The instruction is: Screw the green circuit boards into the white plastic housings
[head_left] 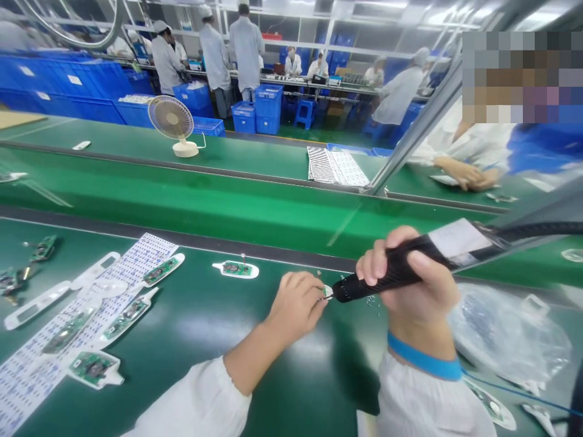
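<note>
The hands are close together: the left hand (pixel 294 306) pinches a small circuit board (pixel 327 292), and the right hand (pixel 410 273) clamps a black soldering iron (pixel 359 286) just beside it. More boards (pixel 93 367) lie on the green surface (pixel 291 388).

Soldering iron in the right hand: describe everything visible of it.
The soldering iron has a black, ribbed handle that narrows toward a short tip. A white label covers its rear section, and a black cable runs from the back toward the right edge of the view. The right hand grips it like a pen, tilted with the tip pointing left and down, beside a small circuit board at the left hand's fingertips. Whether the tip touches the board cannot be told.
</note>
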Tool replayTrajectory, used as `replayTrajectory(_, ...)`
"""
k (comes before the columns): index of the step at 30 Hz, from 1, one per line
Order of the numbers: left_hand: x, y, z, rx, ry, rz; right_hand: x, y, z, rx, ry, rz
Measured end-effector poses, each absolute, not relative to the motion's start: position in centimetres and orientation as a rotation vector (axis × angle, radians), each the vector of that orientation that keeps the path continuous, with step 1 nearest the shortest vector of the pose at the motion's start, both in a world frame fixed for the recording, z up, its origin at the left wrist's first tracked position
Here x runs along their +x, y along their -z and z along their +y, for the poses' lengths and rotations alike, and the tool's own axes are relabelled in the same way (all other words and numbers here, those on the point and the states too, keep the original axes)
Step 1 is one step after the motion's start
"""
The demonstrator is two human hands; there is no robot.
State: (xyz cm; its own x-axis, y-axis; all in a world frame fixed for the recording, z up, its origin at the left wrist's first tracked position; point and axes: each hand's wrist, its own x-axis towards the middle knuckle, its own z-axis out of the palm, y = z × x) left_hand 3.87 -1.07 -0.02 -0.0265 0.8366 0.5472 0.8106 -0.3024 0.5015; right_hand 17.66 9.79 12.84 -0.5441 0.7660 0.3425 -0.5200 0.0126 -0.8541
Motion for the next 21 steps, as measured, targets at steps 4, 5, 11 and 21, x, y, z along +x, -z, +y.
replayTrajectory(4,3.97,0.17,-0.94,2.167,-1.224,1.851,17.58,-12.77,9.81,-0.285,-1.703,-1.355)
replayTrajectory(5,3.95,0.18,-0.94,2.167,-1.219,1.853,17.57,-12.78,9.8,-0.291,-1.7,-1.363)
replayTrajectory(11,3.79,0.05,-0.94,2.196,-1.206,1.848,17.45,-12.84,9.74,-0.335,-1.692,-1.397)
replayTrajectory(21,3.64,0.03,-0.94,2.237,-1.208,1.826,16.96,-12.86,9.44,-0.343,-1.696,-1.399)
